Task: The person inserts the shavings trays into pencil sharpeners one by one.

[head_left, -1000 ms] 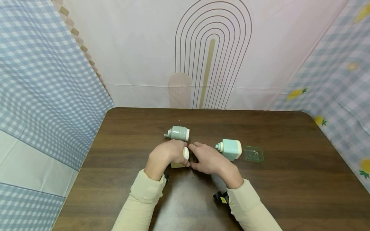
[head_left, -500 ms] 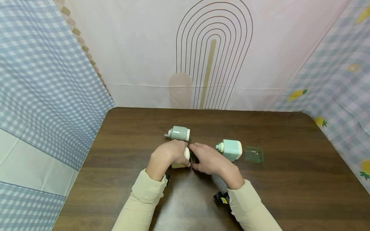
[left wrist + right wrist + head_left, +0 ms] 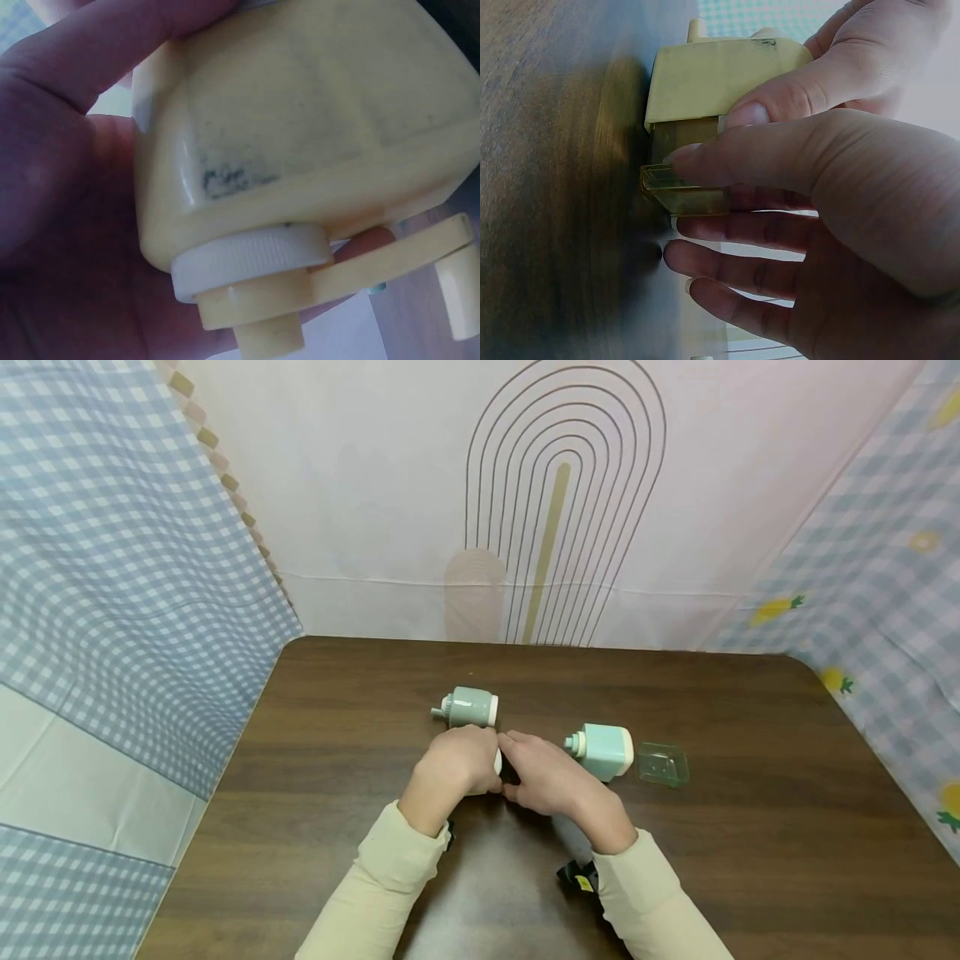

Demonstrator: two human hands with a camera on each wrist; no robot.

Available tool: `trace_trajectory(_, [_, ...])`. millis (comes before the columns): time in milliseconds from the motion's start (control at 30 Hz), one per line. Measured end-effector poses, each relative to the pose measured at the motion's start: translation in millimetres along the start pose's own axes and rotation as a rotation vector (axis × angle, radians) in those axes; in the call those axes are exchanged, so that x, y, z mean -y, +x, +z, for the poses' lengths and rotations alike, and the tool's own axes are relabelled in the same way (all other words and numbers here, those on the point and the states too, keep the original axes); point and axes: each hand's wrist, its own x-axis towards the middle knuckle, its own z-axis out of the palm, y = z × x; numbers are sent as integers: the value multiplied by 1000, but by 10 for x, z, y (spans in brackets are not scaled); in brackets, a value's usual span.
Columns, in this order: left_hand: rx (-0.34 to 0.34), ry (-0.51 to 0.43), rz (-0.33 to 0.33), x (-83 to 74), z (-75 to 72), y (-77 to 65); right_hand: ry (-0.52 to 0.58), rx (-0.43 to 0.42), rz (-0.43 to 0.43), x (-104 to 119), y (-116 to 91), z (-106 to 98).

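Note:
My left hand [image 3: 459, 767] grips a yellow body shaped like a pump bottle [image 3: 322, 97], with a white ribbed collar and a yellow nozzle. It lies on its side, and in the head view mostly its white end shows. My right hand [image 3: 551, 772] pinches a see-through yellowish tray [image 3: 694, 201] between thumb and fingers at the body's open end. Part of the tray is inside the body and its outer end sticks out. The right hand's other fingers stretch out loosely. A pale teal pump-bottle-shaped body [image 3: 606, 750] lies just right of the right hand.
A grey-green pump-bottle-shaped body [image 3: 471, 706] lies on its side behind my left hand. Right of the teal one sits a see-through green tray [image 3: 663, 765]. All are on the dark wooden table [image 3: 345, 693], with a patterned cloth [image 3: 360, 485] behind.
My left hand has moved slightly right, bringing the yellow body closer to my right hand. The right hand stays about in place; the head view has shifted a little.

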Motion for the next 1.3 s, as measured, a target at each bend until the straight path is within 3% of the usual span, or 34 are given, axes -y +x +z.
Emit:
trace_trajectory(333, [1,-4,-1,13,-5,-9,5,-58,-54,-24,5,11])
trace_trajectory(667, [42,-56,-8,29,-27,-50,-24,-54,-47,-25,11,-9])
trace_trajectory(1300, [72,-39,3,44,-46,-34,-44,-92,-75,-6,37,27])
